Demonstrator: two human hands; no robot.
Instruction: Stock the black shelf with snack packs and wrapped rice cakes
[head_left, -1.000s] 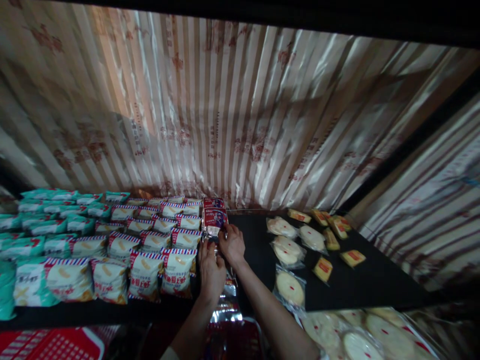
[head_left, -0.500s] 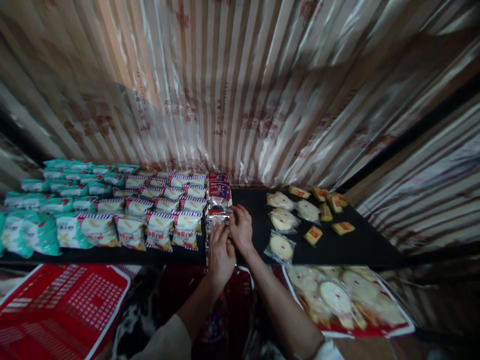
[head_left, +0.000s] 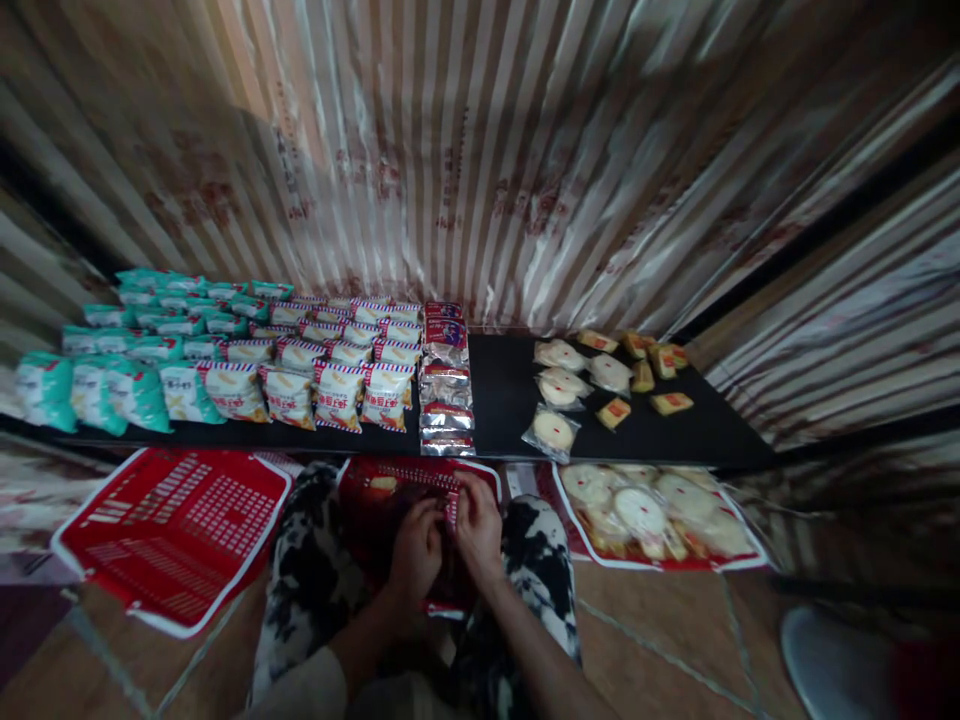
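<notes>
Reaching into a red plastic basket (head_left: 375, 510) on the lap, left hand (head_left: 417, 550) and right hand (head_left: 478, 530) curl together; contents pinched cannot be told. Silver-red snack packets (head_left: 445, 385) line the black shelf (head_left: 502, 400) front edge; round clear-wrapped cakes (head_left: 553, 430) lie right.

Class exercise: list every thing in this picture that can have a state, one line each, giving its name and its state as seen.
Left hand: inside the red basket on the lap; grip unclear.
Right hand: inside the same basket, beside the left.
Red basket on the lap: upright, open-topped, contents blurred.
Red basket on the floor: lying flat at the left.
Silver packets: sealed, in one column on the shelf.
Round cakes: wrapped, loosely spread.
Shelf: partly stocked.
</notes>
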